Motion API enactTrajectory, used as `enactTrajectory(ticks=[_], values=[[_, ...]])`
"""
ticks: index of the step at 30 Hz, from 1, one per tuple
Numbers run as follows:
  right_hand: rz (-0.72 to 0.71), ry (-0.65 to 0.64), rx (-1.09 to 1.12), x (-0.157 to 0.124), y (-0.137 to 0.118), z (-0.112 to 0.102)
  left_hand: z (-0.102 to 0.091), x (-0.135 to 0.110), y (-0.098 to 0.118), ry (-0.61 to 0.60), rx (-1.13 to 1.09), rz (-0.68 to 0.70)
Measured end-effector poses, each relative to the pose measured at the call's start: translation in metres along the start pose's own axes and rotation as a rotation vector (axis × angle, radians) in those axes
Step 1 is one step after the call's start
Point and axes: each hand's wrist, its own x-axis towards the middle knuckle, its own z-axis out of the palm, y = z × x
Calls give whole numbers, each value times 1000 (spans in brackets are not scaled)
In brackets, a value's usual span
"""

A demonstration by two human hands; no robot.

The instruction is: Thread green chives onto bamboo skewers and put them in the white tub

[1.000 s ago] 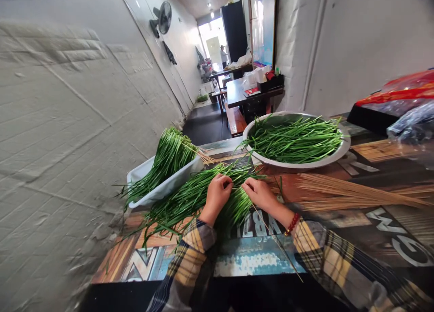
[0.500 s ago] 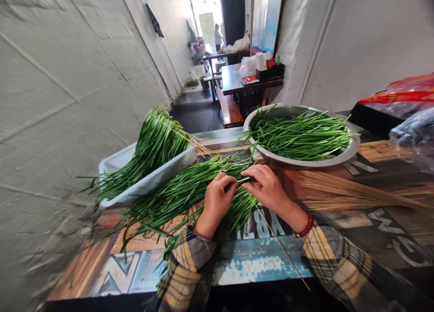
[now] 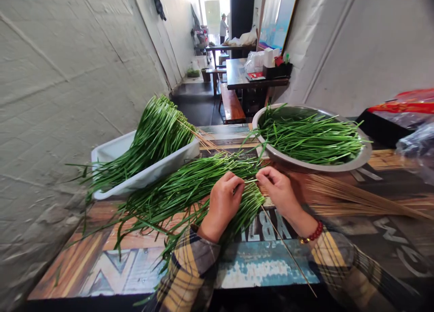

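A loose heap of green chives (image 3: 183, 190) lies across the painted wooden table (image 3: 257, 262). My left hand (image 3: 224, 201) rests on the heap with fingers curled, pinching chive stalks at their cut ends. My right hand (image 3: 280, 190) is closed too, pinching a thin bamboo skewer (image 3: 288, 253) that runs down toward the table's near edge. The two hands nearly touch at the fingertips.
A white plastic tray (image 3: 111, 151) on the left holds skewered chive bundles. A metal basin (image 3: 359, 158) of chives stands at the back right, with a pile of bamboo skewers (image 3: 359, 199) beside it. Plastic bags (image 3: 413, 131) lie far right. A person stands far down the corridor.
The view has tilted down and shifted. My hands stayed on the chive heap; the right one closed in on the left and now pinches the skewer at the stalk ends.
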Motion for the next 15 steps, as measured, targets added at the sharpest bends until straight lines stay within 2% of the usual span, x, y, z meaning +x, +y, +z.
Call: enactTrajectory(ticks=[2, 4, 9, 15], values=[[88, 64, 94, 1, 4, -2, -1, 1, -1, 19, -18, -6], [114, 97, 148, 2, 6, -4, -1, 1, -2, 28, -36, -3], [129, 82, 231, 3, 5, -7, -1, 2, -4, 33, -44, -31], [216, 84, 366, 3, 2, -8, -1, 4, -6, 6, -37, -63]])
